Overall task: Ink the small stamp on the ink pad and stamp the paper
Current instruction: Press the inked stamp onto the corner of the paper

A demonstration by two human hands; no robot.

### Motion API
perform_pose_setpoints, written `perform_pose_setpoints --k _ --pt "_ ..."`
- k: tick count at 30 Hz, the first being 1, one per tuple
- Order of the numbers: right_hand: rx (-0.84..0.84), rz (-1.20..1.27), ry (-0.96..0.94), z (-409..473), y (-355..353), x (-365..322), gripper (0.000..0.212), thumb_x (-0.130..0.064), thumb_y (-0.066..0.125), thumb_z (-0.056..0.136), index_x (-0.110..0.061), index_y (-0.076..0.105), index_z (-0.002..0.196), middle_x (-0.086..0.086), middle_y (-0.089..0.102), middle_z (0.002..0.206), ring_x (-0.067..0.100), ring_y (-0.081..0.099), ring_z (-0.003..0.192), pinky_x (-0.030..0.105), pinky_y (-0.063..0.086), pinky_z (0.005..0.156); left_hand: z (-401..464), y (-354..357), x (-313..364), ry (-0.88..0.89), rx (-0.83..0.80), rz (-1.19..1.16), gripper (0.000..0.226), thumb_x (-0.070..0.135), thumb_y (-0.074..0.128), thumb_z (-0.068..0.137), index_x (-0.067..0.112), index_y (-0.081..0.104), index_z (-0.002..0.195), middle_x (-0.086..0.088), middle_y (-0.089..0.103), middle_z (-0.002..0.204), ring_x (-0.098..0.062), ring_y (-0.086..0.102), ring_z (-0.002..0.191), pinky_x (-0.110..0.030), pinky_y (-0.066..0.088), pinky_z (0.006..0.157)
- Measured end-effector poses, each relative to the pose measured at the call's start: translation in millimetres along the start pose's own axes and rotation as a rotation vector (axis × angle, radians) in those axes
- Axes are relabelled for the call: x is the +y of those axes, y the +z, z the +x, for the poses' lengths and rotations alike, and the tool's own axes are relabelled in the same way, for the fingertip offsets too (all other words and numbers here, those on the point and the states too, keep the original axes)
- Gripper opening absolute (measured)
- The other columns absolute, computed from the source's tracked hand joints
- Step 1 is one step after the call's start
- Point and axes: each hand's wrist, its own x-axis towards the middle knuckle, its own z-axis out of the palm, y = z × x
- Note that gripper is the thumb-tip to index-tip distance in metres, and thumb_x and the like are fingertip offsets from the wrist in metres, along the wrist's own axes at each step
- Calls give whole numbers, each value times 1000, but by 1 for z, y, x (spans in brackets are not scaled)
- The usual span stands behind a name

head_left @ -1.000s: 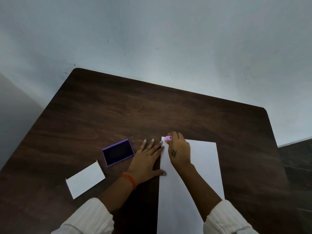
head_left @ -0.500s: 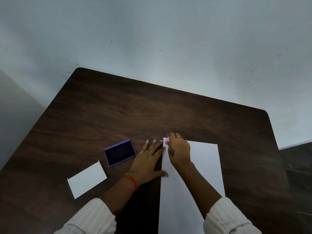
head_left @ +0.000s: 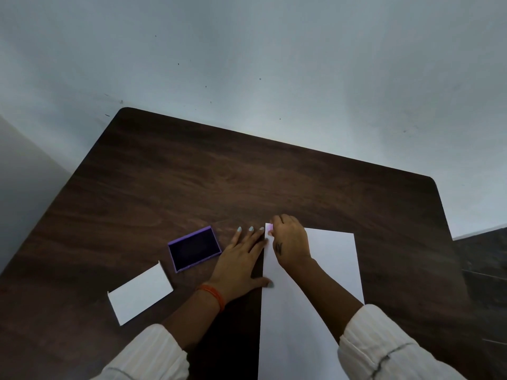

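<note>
A white sheet of paper [head_left: 333, 259] lies on the dark wooden table [head_left: 219, 182], running toward me. My right hand [head_left: 289, 242] is closed around a small pink stamp [head_left: 270, 227] and holds it down on the paper's far left corner. My left hand [head_left: 241, 261] rests flat with fingers spread on the table, its fingertips and thumb touching the paper's left edge. The purple ink pad [head_left: 194, 248] sits open to the left of my left hand, its dark inked face up.
A white lid or card [head_left: 140, 293] lies at the near left of the table. A pale wall rises behind the table's far edge. A dark strip of floor or furniture [head_left: 482, 264] shows at the right.
My right hand has pushed the stamp lower onto the paper's corner, so less of the pink shows. The left hand and ink pad have stayed put.
</note>
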Motion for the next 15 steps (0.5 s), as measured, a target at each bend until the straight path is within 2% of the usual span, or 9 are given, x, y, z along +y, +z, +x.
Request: perform_pose_setpoints --k 7,12,15 --pt "59 42 -17 3 3 3 28 -16 55 89 1 57 110 16 64 117 29 57 106 31 44 95 0 2 -1 3 10 -14 95 65 55 73 20 10 144 -1 1 158 -17 -7 144 -34 -18 110" --pt "68 -5 -144 2 4 6 23 -10 56 87 5 59 105 22 66 109 35 60 100 36 49 89 1 2 -2 4 6 -15 96 65 55 73 21 9 144 -1 0 158 -17 -8 144 -34 -18 110" --pt "82 -19 -153 1 3 5 20 -7 57 86 5 60 101 23 66 105 35 60 97 38 51 86 1 2 -1 7 -4 -14 96 66 54 73 20 9 144 -1 -1 158 -17 -9 144 -34 -19 109"
